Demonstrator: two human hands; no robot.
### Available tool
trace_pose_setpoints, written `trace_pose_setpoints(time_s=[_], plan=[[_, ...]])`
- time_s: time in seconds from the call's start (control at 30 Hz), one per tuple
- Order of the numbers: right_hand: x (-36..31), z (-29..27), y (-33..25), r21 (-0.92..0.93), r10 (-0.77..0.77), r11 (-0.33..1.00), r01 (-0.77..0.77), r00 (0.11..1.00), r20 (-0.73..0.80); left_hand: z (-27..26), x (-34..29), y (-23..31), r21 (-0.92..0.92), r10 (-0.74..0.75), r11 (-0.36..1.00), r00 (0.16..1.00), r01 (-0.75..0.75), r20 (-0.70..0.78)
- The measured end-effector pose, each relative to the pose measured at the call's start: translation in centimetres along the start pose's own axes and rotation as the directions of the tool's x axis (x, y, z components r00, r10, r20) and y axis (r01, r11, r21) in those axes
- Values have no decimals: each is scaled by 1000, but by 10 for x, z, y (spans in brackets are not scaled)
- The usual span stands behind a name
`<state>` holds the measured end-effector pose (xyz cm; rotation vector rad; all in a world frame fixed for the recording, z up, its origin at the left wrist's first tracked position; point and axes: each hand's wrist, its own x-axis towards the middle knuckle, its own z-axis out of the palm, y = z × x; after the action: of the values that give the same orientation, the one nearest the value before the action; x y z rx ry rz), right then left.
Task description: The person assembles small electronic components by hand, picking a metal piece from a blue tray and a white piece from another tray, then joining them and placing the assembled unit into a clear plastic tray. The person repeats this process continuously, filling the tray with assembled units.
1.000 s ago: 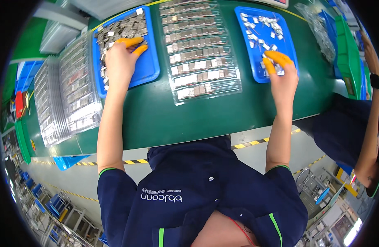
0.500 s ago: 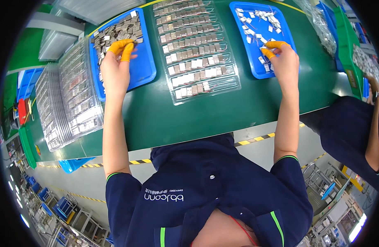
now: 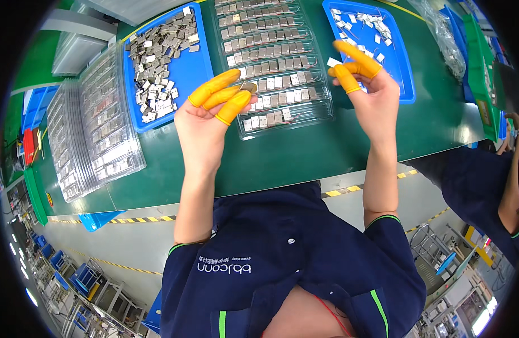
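My left hand (image 3: 206, 127), with yellow finger cots on its fingertips, pinches a small grey metal piece (image 3: 248, 87) over the near left part of a clear plastic tray (image 3: 322, 117). Rows of small grey and white parts with thin wires fill that tray; its nearest row is only partly filled. Between the yellow-covered fingertips of my right hand (image 3: 375, 96) is a small white rectangular piece (image 3: 333, 62), held at the near left edge of the right blue tray (image 3: 405, 73). Similar white pieces with thin wires lie in that tray.
Grey metal pieces (image 3: 158, 56) are heaped in the left blue tray (image 3: 200, 63). Stacked clear trays (image 3: 110, 129) stand left of it on the green table (image 3: 259, 163). Clear plastic bags (image 3: 440, 39) and a green bin (image 3: 478, 73) are at right, near another person's arm.
My left hand has left the left blue tray and moved right with a grey metal piece. My right hand has lifted and moved left out of its tray with a white piece.
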<state>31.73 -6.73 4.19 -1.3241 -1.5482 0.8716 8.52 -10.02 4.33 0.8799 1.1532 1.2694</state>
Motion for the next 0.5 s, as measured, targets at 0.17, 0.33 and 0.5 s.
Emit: trace_pose_setpoints(time_s=[0.17,0.33,0.5], plan=[[-4,12,7,48,56,997,-55,998,-37,-2,-5,-14,-99,-59,993,998,56,-18],[-9,19,-5,238,152,963,-124,983,-100,-10,-9,-14,-246,-213,934,957,259,196],[-15,19,-5,134,166,978,-161,986,-25,1,-12,-27,-302,-161,935,982,185,103]])
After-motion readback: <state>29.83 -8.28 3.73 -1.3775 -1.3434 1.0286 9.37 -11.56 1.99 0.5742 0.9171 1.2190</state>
